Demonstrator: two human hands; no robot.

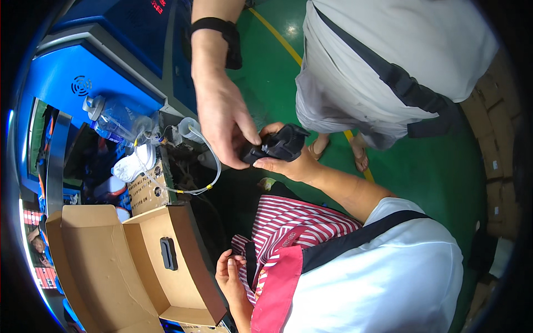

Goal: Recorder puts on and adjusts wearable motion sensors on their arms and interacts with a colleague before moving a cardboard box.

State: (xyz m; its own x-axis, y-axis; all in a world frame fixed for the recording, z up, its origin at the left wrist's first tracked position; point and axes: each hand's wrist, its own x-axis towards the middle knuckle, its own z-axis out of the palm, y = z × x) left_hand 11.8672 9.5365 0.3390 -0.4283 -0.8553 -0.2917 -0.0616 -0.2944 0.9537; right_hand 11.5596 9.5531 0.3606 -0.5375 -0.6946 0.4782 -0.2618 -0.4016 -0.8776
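Observation:
A black plastic part (pixel 282 145) of a kind I cannot make out rests in my right hand (pixel 297 166), the fingers and thumb wrapped round it. Another person's hand (pixel 222 122), with a black band on its wrist, reaches in from above, its fingertips against the same part. My left hand (pixel 229 275) hovers low by my striped apron (pixel 300 222), fingers loosely curled and apart, nothing seen in it. Beside it lies an opened brown cardboard box (pixel 100 261). A small black oblong piece (pixel 167 253) sits on the box's inner side.
On the left stands a blue machine (pixel 111 72), with a clear water bottle (pixel 119 117), a white cup (pixel 189 129) and a bent clear tube (pixel 214 172) near it. The other person (pixel 355 66) stands on the green floor (pixel 266 55). Stacked cartons (pixel 497 144) line the far right.

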